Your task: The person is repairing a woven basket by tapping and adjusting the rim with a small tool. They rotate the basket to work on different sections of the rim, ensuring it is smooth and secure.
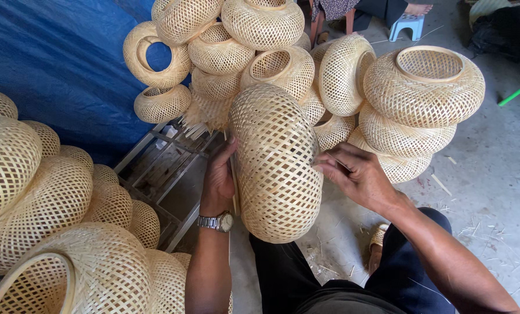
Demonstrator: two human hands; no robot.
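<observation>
Steadying a woven bamboo shade (275, 166) between 2 hands: left hand (218, 181) is clasping its side, right hand (356, 176) is pinching a strip at its opposite wall.

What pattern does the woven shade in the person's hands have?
An open diamond lattice of pale bamboo strips on the woven shade, seen in the head view.

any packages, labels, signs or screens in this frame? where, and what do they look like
No packages, labels, signs or screens show. Nearest thing to a display: the wristwatch on the left hand, silver metal band, face too small to read. Both hands grip a woven bamboo shade; right hand on its side.
</observation>
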